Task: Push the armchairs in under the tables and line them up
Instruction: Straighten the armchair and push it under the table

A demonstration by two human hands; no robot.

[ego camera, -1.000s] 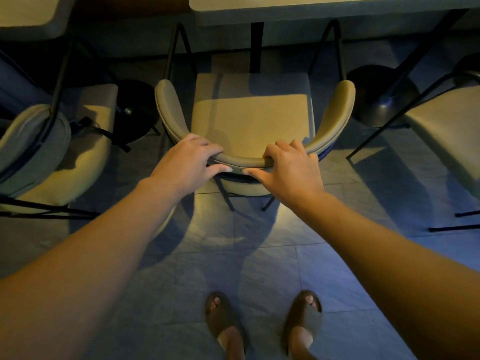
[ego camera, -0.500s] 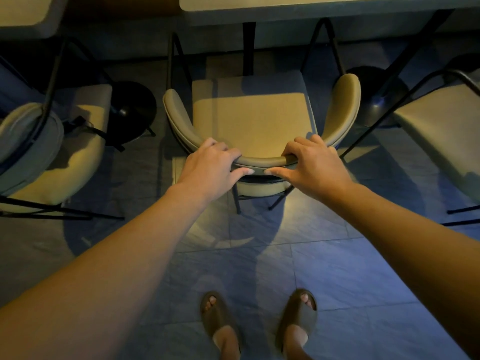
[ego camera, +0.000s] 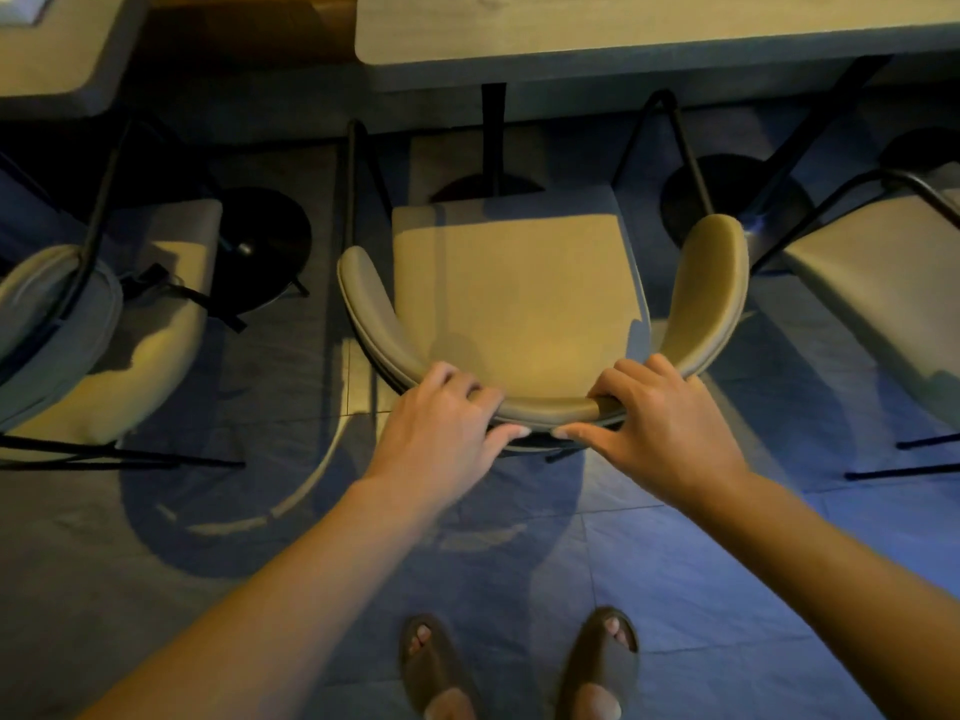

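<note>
A beige armchair [ego camera: 514,283] with a curved backrest and black metal legs stands in front of me, facing a long light table [ego camera: 649,28]. My left hand [ego camera: 441,433] grips the backrest left of its middle, fingers over the top and thumb behind. My right hand [ego camera: 660,423] holds the same backrest right of its middle. The seat's front edge lies just short of the table edge. The table's black post and round foot [ego camera: 491,184] show beyond the seat.
A second armchair [ego camera: 104,335] stands at the left, angled, under another table [ego camera: 57,49] with a round black base [ego camera: 265,241]. A third armchair [ego camera: 883,283] is at the right edge. Another round base [ego camera: 727,200] sits right of the middle chair. My sandalled feet stand on the tiled floor.
The middle armchair has shifted to the right and sits slightly turned. Both hands stayed on its backrest and slid further apart.
</note>
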